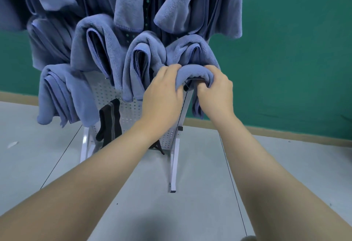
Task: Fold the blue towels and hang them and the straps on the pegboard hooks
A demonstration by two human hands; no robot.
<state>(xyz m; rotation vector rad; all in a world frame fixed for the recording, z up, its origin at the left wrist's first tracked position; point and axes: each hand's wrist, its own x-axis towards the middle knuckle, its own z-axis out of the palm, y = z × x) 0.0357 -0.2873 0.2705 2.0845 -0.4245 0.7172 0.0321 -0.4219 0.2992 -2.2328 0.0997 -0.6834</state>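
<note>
A folded blue towel (pixel 196 73) is draped over a hook at the right edge of the white pegboard (pixel 106 92). My left hand (pixel 162 95) grips its left side and my right hand (pixel 215 90) grips its right side, fingers curled under the fold. Several other folded blue towels (pixel 102 50) hang in rows across the board above and to the left. A black strap (pixel 110 120) hangs low on the board, left of my left forearm. A second dark strap end (pixel 158 148) shows below my left wrist.
The pegboard stands on white legs (pixel 174 166) on a grey floor (pixel 200 212). A green wall (pixel 295 50) with a tan baseboard lies behind. A small white scrap (pixel 12 144) lies on the floor at the far left.
</note>
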